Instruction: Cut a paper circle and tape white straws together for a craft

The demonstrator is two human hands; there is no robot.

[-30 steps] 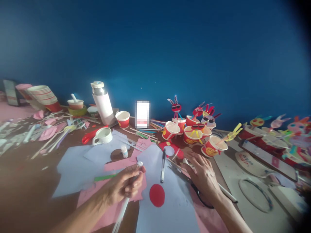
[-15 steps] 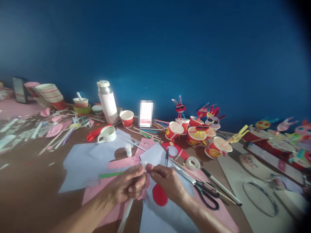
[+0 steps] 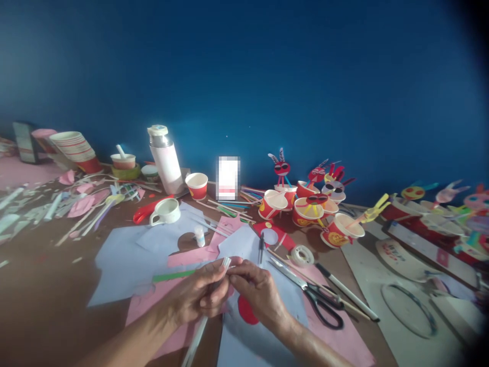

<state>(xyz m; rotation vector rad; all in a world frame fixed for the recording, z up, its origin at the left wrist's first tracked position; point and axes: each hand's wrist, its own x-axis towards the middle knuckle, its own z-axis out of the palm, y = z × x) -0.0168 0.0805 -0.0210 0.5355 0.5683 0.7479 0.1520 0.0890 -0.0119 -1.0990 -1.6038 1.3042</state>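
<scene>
My left hand (image 3: 206, 293) is closed around a white straw (image 3: 196, 340). Its split-looking top end pokes up above the thumb, and its long lower part runs down toward the front edge of the view. Thumb and fingers of my right hand (image 3: 257, 288) are pinched together at that upper end; what exactly lies between the fingertips is partly hidden. Under the hands are pink paper (image 3: 168, 326) and white paper (image 3: 263, 341). A red paper circle (image 3: 248, 311) lies below my right hand, partly covered by it.
Right of my hands lie scissors (image 3: 305, 288), a tape roll (image 3: 302, 255) and a pen (image 3: 347, 293). Paper cups (image 3: 338, 232) with straw figures stand behind them. A white flask (image 3: 167, 165), a mug (image 3: 166, 211) and a small bottle (image 3: 199, 236) stand to the left, near paper scraps (image 3: 82, 205).
The view has shifted slightly, moving the scene a little to the left. My right fingertips have come in closer against the straw's top, and the straw end is tilted more.
</scene>
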